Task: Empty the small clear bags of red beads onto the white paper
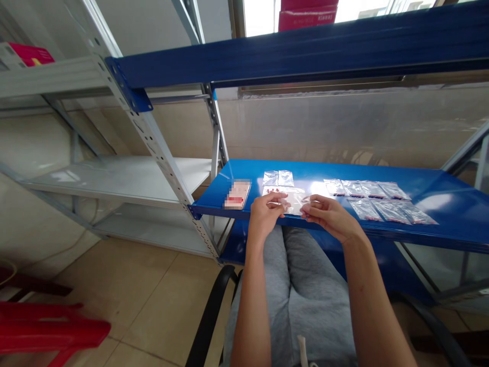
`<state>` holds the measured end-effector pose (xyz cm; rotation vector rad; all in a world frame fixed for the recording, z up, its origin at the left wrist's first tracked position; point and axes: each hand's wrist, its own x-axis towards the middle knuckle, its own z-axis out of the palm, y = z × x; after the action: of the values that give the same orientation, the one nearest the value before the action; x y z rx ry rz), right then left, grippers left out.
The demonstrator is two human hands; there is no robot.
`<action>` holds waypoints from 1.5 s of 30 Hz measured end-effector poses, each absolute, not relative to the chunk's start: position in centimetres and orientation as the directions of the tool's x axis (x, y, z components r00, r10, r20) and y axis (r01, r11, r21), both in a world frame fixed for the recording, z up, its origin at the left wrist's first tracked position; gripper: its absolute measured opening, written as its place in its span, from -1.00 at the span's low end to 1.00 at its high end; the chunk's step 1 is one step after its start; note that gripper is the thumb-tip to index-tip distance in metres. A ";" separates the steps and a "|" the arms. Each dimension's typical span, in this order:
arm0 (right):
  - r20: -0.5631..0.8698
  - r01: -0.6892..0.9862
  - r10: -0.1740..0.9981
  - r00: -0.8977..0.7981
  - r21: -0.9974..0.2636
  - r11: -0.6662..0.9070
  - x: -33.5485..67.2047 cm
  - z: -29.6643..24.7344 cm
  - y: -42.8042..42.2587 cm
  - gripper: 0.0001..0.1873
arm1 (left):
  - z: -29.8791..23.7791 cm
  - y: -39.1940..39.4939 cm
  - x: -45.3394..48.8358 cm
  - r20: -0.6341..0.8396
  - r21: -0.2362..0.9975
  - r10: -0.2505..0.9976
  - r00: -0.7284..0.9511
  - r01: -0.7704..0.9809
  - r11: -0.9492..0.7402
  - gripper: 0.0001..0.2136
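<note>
Between my two hands is a small clear plastic bag (294,203), held near the front edge of the blue shelf (309,175). My left hand (267,210) pinches its left side, fingers curled. My right hand (324,211) pinches the right side with thumb and fingers. Under and behind the bag lies a white sheet (296,191), partly hidden by my hands. Several small red pieces (272,190) sit on its left part. Two flat clear bags (278,178) lie just behind the sheet.
To the right, two rows of clear bags (367,189) with red bits along their lower edges lie on the shelf. A blurred-out flat item (237,194) is at the left. A blue beam (305,56) crosses above; a metal upright (153,137) stands left. A red stool (49,329) is on the floor.
</note>
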<state>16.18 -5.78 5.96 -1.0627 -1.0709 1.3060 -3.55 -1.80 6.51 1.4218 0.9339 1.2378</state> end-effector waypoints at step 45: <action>0.220 0.884 0.902 -0.372 -0.213 0.417 12.3 11.5 7.9 -0.84 | 2.8 6.8 -5.5 0.320 0.740 0.945 0.064 0.606 -0.292 -0.61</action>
<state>12.34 7.93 11.45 -1.5474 -2.3756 0.0853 -5.51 6.78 2.83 1.9373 1.5433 1.1073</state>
